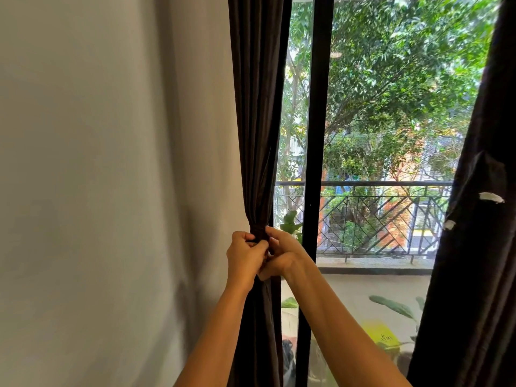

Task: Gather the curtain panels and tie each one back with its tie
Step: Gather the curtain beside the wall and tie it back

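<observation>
Two dark brown curtain panels show. The left curtain panel (pixel 258 113) hangs beside the pale wall (pixel 111 163) and is gathered into a narrow waist low down, where a dark tie (pixel 259 238) wraps around it. Below the waist the fabric falls straight between the two forearms. The right curtain panel (pixel 480 219) hangs loose at the right edge of the view, ungathered, with two small white scraps (pixel 491 197) stuck on its face.

Both hands meet at the tie. The left hand (pixel 245 258) is closed on the wall side of the bunched fabric, fingers curled at the band. The right hand (pixel 282 254) is closed on the window side, its fingertips pressed on the tie and its thumb tucked toward the left hand. The two hands touch each other just below the band; whether the tie's ends are fastened there is hidden by the fingers.

Between the panels stands one black door frame post (pixel 315 163) with glass either side. Beyond the glass runs one metal balcony railing (pixel 377 213) with diagonal bars, and past it trees (pixel 396 79). Several large green leaves (pixel 393 305) show low on the balcony floor. A yellow object (pixel 381 335) near them bears dark lettering, too blurred to read.
</observation>
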A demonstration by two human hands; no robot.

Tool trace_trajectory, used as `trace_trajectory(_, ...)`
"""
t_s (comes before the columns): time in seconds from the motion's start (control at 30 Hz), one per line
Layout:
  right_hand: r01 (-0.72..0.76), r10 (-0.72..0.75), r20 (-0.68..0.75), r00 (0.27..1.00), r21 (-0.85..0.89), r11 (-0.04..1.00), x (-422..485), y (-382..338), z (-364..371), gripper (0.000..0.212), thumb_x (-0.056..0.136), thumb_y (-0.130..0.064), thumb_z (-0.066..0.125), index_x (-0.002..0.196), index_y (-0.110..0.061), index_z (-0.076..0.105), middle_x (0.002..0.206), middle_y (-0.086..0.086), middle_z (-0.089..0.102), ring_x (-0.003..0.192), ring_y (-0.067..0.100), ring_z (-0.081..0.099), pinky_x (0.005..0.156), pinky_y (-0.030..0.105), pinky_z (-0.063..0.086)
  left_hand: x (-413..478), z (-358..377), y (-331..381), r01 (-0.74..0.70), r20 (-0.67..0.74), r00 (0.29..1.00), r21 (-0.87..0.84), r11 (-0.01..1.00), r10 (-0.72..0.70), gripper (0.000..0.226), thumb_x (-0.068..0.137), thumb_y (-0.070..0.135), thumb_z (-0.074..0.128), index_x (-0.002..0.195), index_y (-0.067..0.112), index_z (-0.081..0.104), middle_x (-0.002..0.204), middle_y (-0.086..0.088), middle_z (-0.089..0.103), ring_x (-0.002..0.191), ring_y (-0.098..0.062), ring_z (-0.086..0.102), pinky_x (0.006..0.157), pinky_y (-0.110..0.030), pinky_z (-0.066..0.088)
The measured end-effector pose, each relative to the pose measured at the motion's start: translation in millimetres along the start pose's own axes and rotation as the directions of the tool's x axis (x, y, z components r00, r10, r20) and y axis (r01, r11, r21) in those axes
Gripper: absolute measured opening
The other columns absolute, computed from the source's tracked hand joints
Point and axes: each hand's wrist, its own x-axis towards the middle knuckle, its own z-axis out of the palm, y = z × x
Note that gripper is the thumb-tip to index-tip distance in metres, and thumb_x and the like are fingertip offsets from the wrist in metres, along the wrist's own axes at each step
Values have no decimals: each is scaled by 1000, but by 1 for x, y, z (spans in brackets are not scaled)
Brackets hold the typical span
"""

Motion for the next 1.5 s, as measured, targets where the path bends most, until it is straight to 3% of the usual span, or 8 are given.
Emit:
trace_trajectory(0.13, 29, -35, 47, 998, 119, 992, 5, 5, -1, 31, 90, -23, 49, 78, -1, 67, 83, 16, 58, 77, 28, 54, 99, 29, 40, -2, -4, -8, -10, 18, 1000, -6, 1000, 10, 24, 85, 8, 63, 102, 15, 47, 87, -12, 70, 70, -20, 67, 57, -22, 51)
trace_trajectory(0.3, 36, -60, 112, 992, 206, 978, 5, 2, -3, 28, 85, -19, 41, 93, 1, 59, 90, 19, 56, 86, 32, 55, 110, 39, 33, -5, -6, -7, -244, 34, 970, 157, 957, 242, 31, 87, 13, 64, 109, 26, 46, 77, 2, 67, 67, -10, 64, 58, -16, 52)
trace_trajectory(0.43, 18, -36, 118, 992, 154, 988, 7, -1, -5, 29, 68, -15, 44, 95, -14, 54, 106, 10, 55, 104, 22, 54, 109, 39, 28, -6, -7, 3, -432, -54, 882, 303, 849, 468, 29, 86, 23, 67, 114, 24, 59, 98, 3, 55, 80, -6, 56, 66, -1, 43)
trace_trajectory(0.53, 9, -20, 113, 993, 91, 996, 8, -2, -9, 15, 69, -14, 44, 77, -14, 57, 96, 2, 55, 92, 16, 52, 88, 30, 33, 1, -9, 9, -508, -78, 826, 327, 797, 558, 24, 82, 30, 72, 103, 21, 67, 92, 5, 61, 76, -6, 58, 68, -1, 44)
trace_trajectory(0.6, 0, -16, 146, 989, 104, 995, 7, -1, -10, 15, 75, -10, 45, 74, -12, 59, 89, 2, 54, 78, 16, 50, 75, 28, 34, 7, -8, 11, -506, -52, 833, 331, 797, 550, 27, 78, 35, 75, 100, 21, 67, 88, 8, 66, 75, -6, 61, 68, -8, 50)
trace_trajectory(0.93, 154, -128, 272, 954, -73, 985, 5, 6, -14, 40, 89, 11, 34, 99, -16, 61, 85, 5, 62, 77, 16, 54, 73, 26, 42, 15, 3, 17, -383, -76, 870, 520, 764, 488, 31, 80, 43, 71, 94, 16, 67, 83, 2, 69, 75, -14, 65, 65, -25, 53)
trace_trajectory(1.07, 225, -178, 247, 952, -173, 959, 3, 5, -16, 34, 92, 7, 42, 92, -21, 62, 61, -3, 62, 64, 9, 53, 63, 19, 39, 21, 1, 19, -429, 7, 856, 566, 704, 516, 19, 83, 34, 70, 94, 18, 67, 85, 4, 69, 77, -13, 65, 66, -23, 50)
trace_trajectory(1.5, 302, -289, 91, 953, -179, 936, 16, 9, -31, 14, 84, 0, 67, 95, -8, 66, 73, 5, 69, 58, 8, 63, 49, 16, 47, 34, -2, 25, -615, 140, 750, 506, 605, 646, 11, 86, 19, 67, 95, 17, 62, 86, 6, 68, 78, -7, 62, 66, -7, 39)
